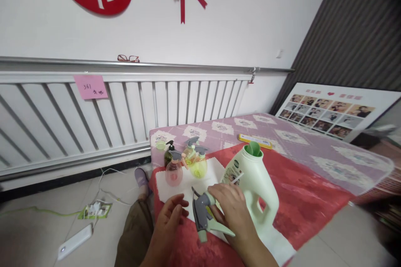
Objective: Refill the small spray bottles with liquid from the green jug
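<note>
My right hand point(233, 208) is closed around a grey and pale green spray trigger head point(203, 212), with its thin white tube sticking up toward a large pale green detergent jug point(258, 183). The jug stands open-topped on the red cloth point(307, 200), a green cap or funnel in its mouth. My left hand point(171, 221) rests beside the trigger head with its fingers loosely curled and nothing in it. Behind, on a white towel point(188, 181), stand several small spray and pump bottles point(186, 162) in pink, yellow-green and dark green.
The low table carries a purple patterned cover point(313, 142) with a yellow flat object point(255, 140) on it. A white radiator point(125, 108) lines the wall, red glasses on top. A photo board point(332, 110) leans at right. Cables and a white device point(75, 242) lie on the floor.
</note>
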`<state>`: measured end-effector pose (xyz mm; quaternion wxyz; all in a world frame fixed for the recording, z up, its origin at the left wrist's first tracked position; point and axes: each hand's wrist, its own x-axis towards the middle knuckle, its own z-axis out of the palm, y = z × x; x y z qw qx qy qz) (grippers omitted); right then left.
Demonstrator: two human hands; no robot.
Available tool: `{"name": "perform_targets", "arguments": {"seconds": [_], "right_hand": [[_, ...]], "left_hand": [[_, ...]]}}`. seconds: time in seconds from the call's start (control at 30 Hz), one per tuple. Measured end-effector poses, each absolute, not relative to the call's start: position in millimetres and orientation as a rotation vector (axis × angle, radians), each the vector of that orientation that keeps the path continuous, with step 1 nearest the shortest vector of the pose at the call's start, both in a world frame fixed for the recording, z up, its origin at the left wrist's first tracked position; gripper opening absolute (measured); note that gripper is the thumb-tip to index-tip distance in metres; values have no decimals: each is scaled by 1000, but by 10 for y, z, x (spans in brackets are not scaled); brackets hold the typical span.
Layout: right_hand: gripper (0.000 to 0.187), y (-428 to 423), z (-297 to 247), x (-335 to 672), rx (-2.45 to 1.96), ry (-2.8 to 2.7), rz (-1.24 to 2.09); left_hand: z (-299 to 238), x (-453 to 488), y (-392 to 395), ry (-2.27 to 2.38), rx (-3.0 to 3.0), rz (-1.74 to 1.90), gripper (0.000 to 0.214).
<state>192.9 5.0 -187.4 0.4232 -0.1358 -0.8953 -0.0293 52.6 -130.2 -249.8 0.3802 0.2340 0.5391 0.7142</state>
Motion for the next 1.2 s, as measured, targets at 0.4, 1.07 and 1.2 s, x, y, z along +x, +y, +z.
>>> {"name": "perform_targets", "arguments": {"seconds": [0.4,1.07,1.2], "right_hand": [[25,-189,-2142,1630,-382,-2327,-64],[28,-148,-2478,2525,-516,-2276,-270],[31,-14,-2473,2808,-696,-2135,-126]], "left_hand": [[-2212,540,-1483,846,179,1782,36],[-3090,-442,-954,1995,720,1331,53],[-3142,-490,-1029,2135,832,1274,54]]}}
